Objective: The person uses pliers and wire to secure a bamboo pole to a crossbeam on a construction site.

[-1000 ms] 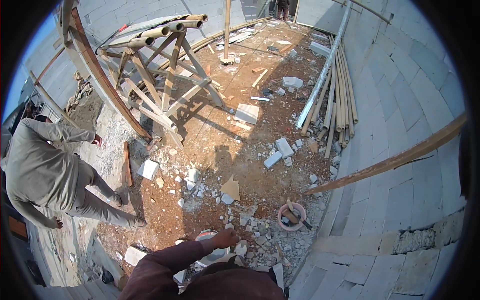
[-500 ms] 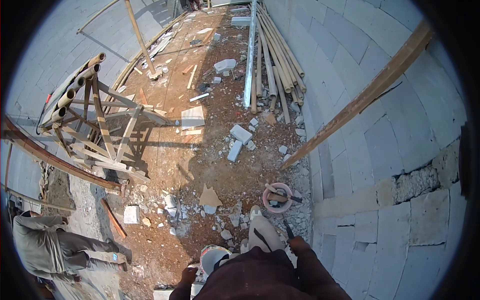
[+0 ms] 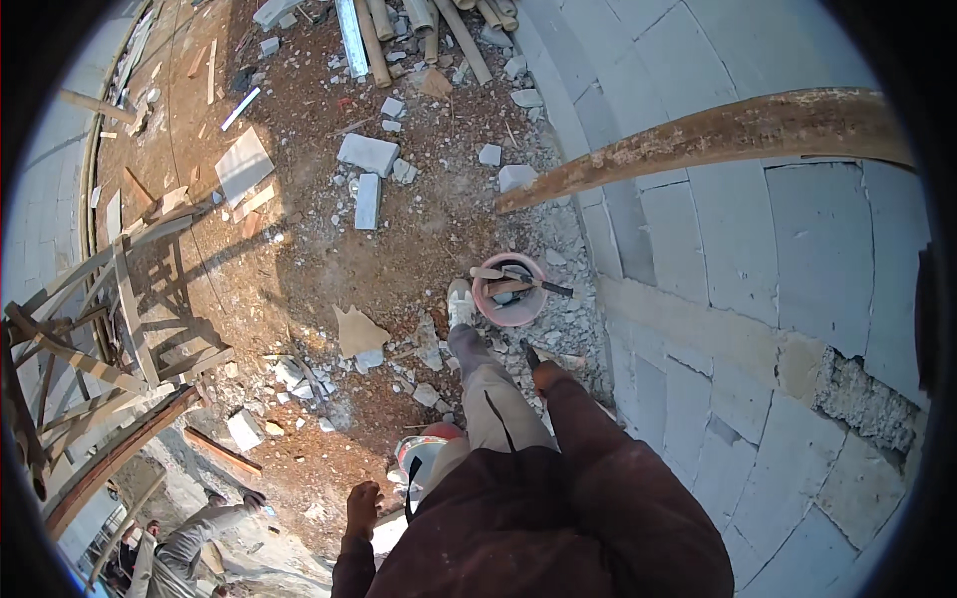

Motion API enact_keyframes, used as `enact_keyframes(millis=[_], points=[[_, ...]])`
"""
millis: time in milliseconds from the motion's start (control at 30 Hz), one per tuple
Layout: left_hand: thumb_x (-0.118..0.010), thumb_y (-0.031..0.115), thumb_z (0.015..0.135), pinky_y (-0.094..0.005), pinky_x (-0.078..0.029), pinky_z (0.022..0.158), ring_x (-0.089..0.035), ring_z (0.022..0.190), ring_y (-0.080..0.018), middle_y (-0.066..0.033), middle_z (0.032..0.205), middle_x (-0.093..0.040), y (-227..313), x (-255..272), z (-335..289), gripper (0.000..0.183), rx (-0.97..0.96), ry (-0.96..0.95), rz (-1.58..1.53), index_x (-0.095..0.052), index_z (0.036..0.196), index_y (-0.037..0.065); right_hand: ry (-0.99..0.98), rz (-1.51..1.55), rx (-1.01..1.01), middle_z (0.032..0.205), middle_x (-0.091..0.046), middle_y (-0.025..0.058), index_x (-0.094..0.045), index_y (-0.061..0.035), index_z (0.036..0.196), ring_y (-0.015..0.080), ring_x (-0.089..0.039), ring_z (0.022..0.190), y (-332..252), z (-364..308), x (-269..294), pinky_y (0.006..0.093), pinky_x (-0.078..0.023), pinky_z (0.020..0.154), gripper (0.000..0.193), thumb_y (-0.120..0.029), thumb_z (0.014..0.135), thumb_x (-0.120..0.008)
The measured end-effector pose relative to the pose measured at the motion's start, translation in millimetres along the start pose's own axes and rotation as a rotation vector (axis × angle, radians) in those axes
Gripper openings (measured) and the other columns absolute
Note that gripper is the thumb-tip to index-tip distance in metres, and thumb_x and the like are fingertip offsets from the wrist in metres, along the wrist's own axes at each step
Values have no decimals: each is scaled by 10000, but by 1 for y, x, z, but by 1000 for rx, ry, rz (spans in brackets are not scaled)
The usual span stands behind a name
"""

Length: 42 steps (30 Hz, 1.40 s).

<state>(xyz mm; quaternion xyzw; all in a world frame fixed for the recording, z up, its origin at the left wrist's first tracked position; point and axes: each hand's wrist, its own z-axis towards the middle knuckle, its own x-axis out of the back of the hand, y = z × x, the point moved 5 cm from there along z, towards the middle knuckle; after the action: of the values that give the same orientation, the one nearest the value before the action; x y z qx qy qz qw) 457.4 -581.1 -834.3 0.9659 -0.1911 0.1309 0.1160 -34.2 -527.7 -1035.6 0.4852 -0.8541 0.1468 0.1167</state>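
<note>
My right hand point(image 3: 546, 377) is closed around a dark, narrow-handled tool point(image 3: 529, 352); its working end is not clear to see. Just ahead of that hand, a pink bucket point(image 3: 510, 317) stands beside my front shoe, holding several hand tools point(image 3: 506, 286) with wooden and dark handles. My left hand point(image 3: 364, 506) hangs at my side with loosely bent fingers and nothing visible in it. Close by that hand is a white bucket point(image 3: 417, 448) with a reddish part at its rim, partly hidden by my leg and clothing.
A slanted wooden pole point(image 3: 698, 140) leans against the pale block wall point(image 3: 698, 239) at right. Broken blocks point(image 3: 368, 154) and rubble litter the dirt floor. Wooden trestles point(image 3: 130, 309) stand at left, and bamboo poles point(image 3: 454, 40) lie ahead. Another person point(image 3: 189, 538) is at lower left.
The view has tilted down and turned right, so the pink bucket appears nearer the centre. One leg is now stretched forward beside it. The dark tool stays in my right hand.
</note>
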Motion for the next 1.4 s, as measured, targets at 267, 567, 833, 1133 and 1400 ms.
enact_keyframes(millis=[267,567,833,1133,1400], points=[[-578,276,954,-308,-461,848,-612,1042,-171,-76,1152,-634,213,-18,-4,319,-280,11,-161,-547,1179,51,-236,1346,-625,590,-597,139,-606,30,721,236,-561,447,-18,74,23,397,-453,442,329,-109,916,-381],[-641,293,925,-305,-498,754,-633,893,-136,-58,967,-668,166,11,105,344,-381,31,268,-589,1121,15,-261,1682,-807,679,-556,120,-519,-18,872,259,-523,533,50,167,-24,387,-424,439,206,-191,952,-442],[-666,345,868,-329,-512,739,-664,830,-213,-132,906,-696,140,91,126,418,-176,134,214,-607,1017,-41,71,817,-63,706,-633,135,-636,-38,860,271,-640,654,-61,156,103,441,-493,521,177,-202,849,-570],[-634,319,841,-411,-497,700,-653,733,-284,-160,711,-649,359,128,221,299,-504,53,190,-665,758,33,228,230,342,942,-695,140,-722,-138,910,334,-675,865,-159,177,288,474,-535,743,312,-343,676,-715],[-651,305,864,-322,-501,664,-626,702,-168,-85,758,-661,540,244,260,322,-523,156,-164,-646,906,-14,301,980,69,735,-631,75,-623,-8,952,172,-619,552,-342,152,490,310,-482,456,207,-195,865,-621]])
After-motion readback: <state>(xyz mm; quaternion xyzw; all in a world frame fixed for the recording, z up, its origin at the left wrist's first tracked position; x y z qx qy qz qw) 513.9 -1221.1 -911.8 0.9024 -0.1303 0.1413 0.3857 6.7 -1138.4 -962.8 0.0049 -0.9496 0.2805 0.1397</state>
